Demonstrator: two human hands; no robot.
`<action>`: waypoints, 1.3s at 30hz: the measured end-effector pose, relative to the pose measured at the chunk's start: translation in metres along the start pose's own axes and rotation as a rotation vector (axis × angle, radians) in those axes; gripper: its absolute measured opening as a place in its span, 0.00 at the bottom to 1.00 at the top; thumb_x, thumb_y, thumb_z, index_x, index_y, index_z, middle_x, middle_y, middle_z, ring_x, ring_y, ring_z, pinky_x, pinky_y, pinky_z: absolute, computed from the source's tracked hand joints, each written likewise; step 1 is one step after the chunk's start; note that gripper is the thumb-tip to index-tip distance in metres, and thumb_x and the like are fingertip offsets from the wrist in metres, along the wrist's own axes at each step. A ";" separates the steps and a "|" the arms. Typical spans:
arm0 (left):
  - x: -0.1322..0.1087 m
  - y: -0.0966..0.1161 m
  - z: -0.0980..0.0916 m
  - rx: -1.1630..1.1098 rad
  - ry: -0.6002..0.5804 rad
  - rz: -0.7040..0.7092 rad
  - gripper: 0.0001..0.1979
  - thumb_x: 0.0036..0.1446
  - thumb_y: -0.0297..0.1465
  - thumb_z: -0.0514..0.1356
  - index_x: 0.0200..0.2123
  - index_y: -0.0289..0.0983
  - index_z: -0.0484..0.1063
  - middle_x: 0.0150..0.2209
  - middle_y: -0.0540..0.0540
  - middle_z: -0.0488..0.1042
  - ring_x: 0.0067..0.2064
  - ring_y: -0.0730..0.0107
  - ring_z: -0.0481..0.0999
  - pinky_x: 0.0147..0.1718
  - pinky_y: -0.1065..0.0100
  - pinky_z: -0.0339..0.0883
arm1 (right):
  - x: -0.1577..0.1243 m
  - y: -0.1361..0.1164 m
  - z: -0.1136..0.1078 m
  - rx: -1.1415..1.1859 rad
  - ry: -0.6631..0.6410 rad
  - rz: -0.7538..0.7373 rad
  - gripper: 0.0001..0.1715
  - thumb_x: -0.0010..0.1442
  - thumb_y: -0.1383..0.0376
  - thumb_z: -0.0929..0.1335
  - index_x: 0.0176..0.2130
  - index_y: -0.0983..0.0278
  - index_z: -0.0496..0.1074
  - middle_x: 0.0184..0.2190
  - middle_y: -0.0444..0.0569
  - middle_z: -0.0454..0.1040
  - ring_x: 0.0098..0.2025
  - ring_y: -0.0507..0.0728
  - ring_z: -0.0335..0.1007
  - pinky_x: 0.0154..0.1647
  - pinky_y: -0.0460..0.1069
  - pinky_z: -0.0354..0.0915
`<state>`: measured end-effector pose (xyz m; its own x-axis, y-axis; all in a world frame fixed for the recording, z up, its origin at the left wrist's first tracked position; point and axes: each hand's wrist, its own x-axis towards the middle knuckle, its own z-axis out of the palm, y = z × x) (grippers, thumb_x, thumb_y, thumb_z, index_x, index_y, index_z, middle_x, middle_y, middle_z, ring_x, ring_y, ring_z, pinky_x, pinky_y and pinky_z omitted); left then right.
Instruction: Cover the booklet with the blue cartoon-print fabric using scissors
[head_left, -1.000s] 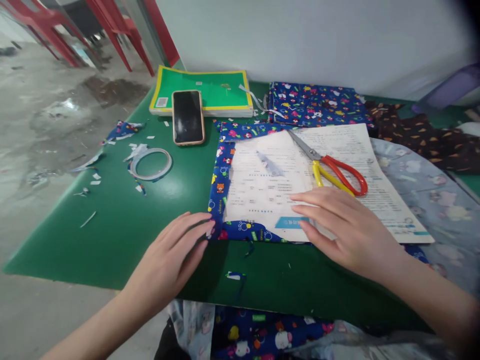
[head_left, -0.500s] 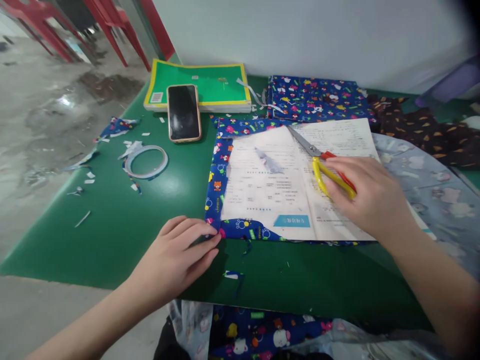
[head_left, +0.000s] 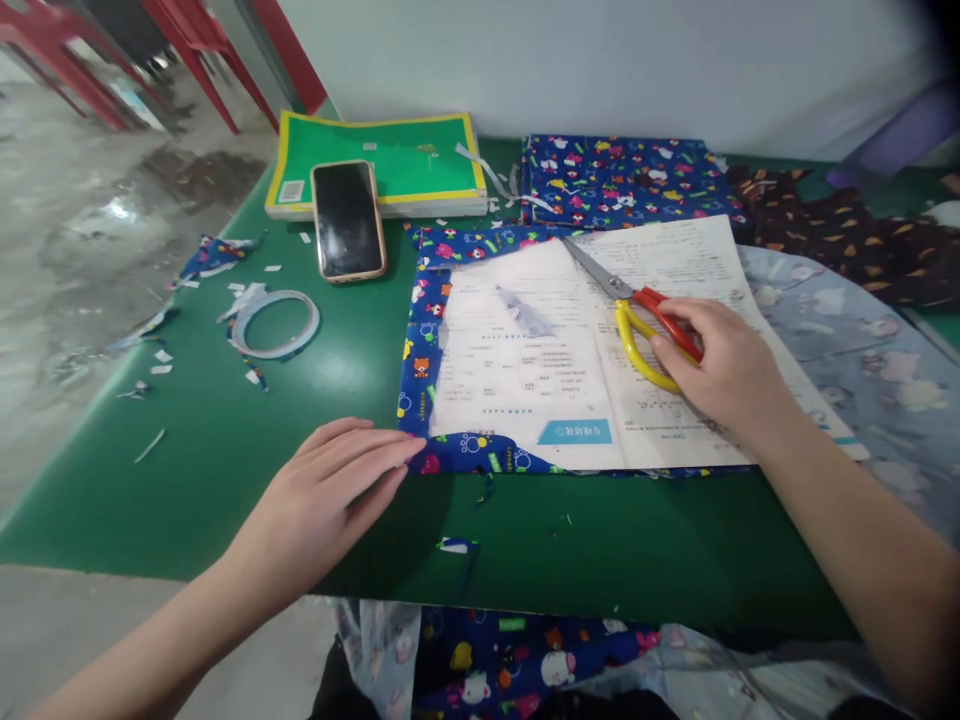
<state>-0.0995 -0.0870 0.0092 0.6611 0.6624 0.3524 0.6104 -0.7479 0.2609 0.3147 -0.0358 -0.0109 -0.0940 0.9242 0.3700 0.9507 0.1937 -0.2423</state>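
An opened printed booklet (head_left: 517, 380) lies on the green table with blue cartoon-print fabric (head_left: 424, 365) folded over its left, top and lower-left edges. My left hand (head_left: 330, 490) rests at the lower-left corner; its fingers are stretched out, with the fingertips touching the folded fabric. On the right page, my right hand (head_left: 724, 365) is closed around the red handle of a pair of scissors (head_left: 619, 290). The yellow handle hangs free of the fingers, and the blades point up and left over the page. A small pale scrap (head_left: 525, 315) sits on the left page.
A roll of tape (head_left: 311, 335) and fabric scraps (head_left: 214, 258) lie on the left. Behind are a phone (head_left: 349, 220), a green book (head_left: 420, 150) and a folded blue print piece (head_left: 615, 180). Brown fabric (head_left: 840, 240) lies at the right. Print cloth (head_left: 517, 660) hangs below the table edge (head_left: 225, 580).
My left hand has slid slightly left and its fingers have straightened at the corner. My right hand has shifted a little on the scissors. The whole view has moved slightly.
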 end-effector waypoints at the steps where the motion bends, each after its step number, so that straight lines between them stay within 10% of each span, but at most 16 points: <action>1: 0.001 -0.002 -0.001 0.001 -0.007 -0.001 0.14 0.61 0.23 0.58 0.50 0.37 0.70 0.45 0.46 0.78 0.44 0.68 0.75 0.50 0.60 0.65 | 0.000 0.000 0.001 0.005 -0.002 -0.001 0.22 0.60 0.59 0.65 0.54 0.58 0.65 0.52 0.52 0.71 0.55 0.64 0.67 0.56 0.64 0.65; 6: 0.013 -0.011 -0.011 0.012 -0.151 0.076 0.14 0.63 0.24 0.55 0.51 0.39 0.71 0.49 0.45 0.76 0.51 0.64 0.73 0.51 0.58 0.64 | -0.001 -0.009 -0.005 -0.012 0.100 -0.065 0.24 0.59 0.61 0.66 0.55 0.59 0.65 0.54 0.55 0.69 0.56 0.65 0.65 0.57 0.64 0.64; 11: 0.030 -0.018 -0.011 0.031 -0.244 0.195 0.12 0.65 0.24 0.53 0.47 0.39 0.73 0.56 0.44 0.71 0.61 0.60 0.64 0.56 0.56 0.61 | -0.015 -0.061 -0.028 0.112 0.264 -0.556 0.30 0.52 0.72 0.70 0.55 0.64 0.67 0.49 0.53 0.74 0.52 0.60 0.70 0.55 0.58 0.68; 16: 0.039 -0.028 -0.005 0.041 -0.309 0.242 0.09 0.63 0.27 0.56 0.45 0.39 0.73 0.58 0.44 0.70 0.62 0.59 0.63 0.58 0.54 0.60 | -0.038 -0.115 -0.029 0.332 -0.192 -0.988 0.20 0.57 0.68 0.68 0.50 0.72 0.70 0.54 0.53 0.72 0.60 0.56 0.63 0.62 0.53 0.64; 29: 0.042 -0.028 0.002 0.060 -0.276 0.216 0.09 0.66 0.28 0.53 0.35 0.36 0.71 0.54 0.43 0.72 0.60 0.62 0.66 0.57 0.57 0.60 | -0.043 -0.117 -0.008 0.263 -0.246 -0.895 0.18 0.62 0.65 0.65 0.50 0.68 0.72 0.52 0.48 0.74 0.57 0.52 0.67 0.63 0.53 0.63; 39: 0.025 -0.014 0.003 0.196 -0.039 0.342 0.07 0.63 0.23 0.54 0.39 0.33 0.72 0.41 0.42 0.79 0.44 0.62 0.76 0.49 0.57 0.67 | -0.045 -0.114 -0.004 0.282 -0.266 -0.869 0.18 0.61 0.67 0.66 0.51 0.67 0.71 0.54 0.45 0.72 0.59 0.52 0.64 0.64 0.53 0.61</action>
<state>-0.0899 -0.0596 0.0118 0.8548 0.3800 0.3534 0.4209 -0.9060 -0.0439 0.2120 -0.1006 0.0041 -0.8319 0.4570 0.3148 0.4129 0.8887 -0.1991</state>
